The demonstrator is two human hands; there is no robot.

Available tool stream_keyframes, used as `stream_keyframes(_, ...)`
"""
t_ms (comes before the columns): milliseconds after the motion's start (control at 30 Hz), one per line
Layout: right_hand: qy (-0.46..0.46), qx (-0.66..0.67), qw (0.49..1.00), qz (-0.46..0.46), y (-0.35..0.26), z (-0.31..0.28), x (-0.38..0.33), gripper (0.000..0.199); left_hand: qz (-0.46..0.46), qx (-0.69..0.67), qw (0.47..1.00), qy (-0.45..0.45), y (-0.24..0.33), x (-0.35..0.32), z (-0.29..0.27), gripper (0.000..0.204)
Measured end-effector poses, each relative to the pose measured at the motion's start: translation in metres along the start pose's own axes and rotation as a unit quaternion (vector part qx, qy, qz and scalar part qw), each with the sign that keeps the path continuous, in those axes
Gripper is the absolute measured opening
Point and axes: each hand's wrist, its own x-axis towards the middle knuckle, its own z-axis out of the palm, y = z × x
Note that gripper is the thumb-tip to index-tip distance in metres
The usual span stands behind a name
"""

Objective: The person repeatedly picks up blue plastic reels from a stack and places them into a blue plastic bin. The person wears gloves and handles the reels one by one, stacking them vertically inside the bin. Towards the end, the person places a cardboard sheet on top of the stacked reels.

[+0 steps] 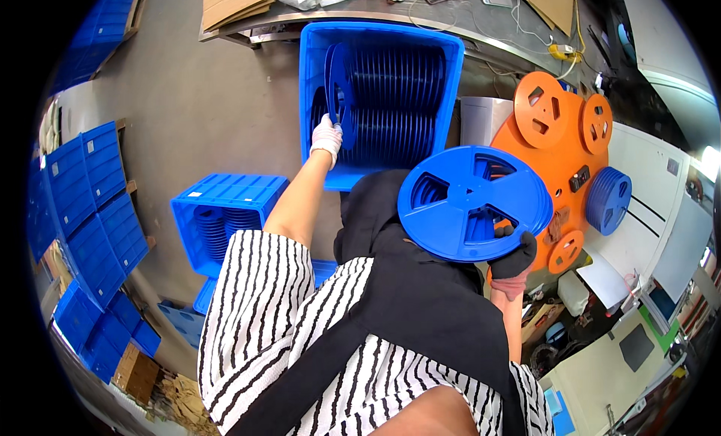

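Observation:
My left hand (327, 139), in a white glove, reaches into a large blue bin (381, 32) and is closed on the near edge of a blue reel (339, 79). That reel leans apart from the tight rows of blue reels (402, 75) filling the bin. On my right, a stack of blue reels (441, 231) with wide cut-outs lies in front of my body. My right hand (514, 262), in a dark-and-pink glove, grips the stack's lower right edge, with fingertips showing through a cut-out. What supports the stack underneath is hidden.
An orange round plate (552, 173) carries orange reels (538, 109) and another blue reel stack (608, 201). A smaller blue bin (191, 237) with reels stands at left, near stacked blue crates (94, 165). A cluttered metal table (360, 14) runs behind the large bin.

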Motion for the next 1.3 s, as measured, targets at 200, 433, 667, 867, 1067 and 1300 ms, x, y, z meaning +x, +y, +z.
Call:
stream_keyframes(200, -0.034, 0.036, 0.995, -0.088, -0.001, -0.008, -0.009, 0.033, 0.021, 0.003, 0.997, -0.081, 0.063, -0.045, -0.04, 0.079)
stream_keyframes(433, -0.21, 0.137, 0.964, -0.085, -0.009, 0.004, -0.024, 0.034, 0.364, -0.105, 0.923, 0.058, 0.081, -0.11, -0.079, 0.063)
stream_keyframes(667, -0.196, 0.083, 0.972, -0.102, 0.0, 0.016, -0.041, 0.049, 0.434, -0.165, 0.874, 0.142, 0.103, -0.166, -0.132, 0.053)
stream_keyframes(867, -0.315, 0.095, 0.942, -0.069, 0.003, 0.03, -0.049, 0.05, 0.544, -0.068, 0.826, 0.133, 0.127, -0.206, -0.163, 0.051)
stream_keyframes(1067, -0.29, 0.033, 0.953, -0.079, 0.014, 0.055, -0.062, 0.05, 0.605, 0.113, 0.786, 0.051, 0.207, -0.276, -0.123, 0.062)
stream_keyframes(1300, -0.303, 0.044, 0.95, -0.057, 0.021, 0.047, -0.061, 0.055, 0.739, 0.091, 0.663, -0.079, 0.169, -0.297, -0.131, 0.068)
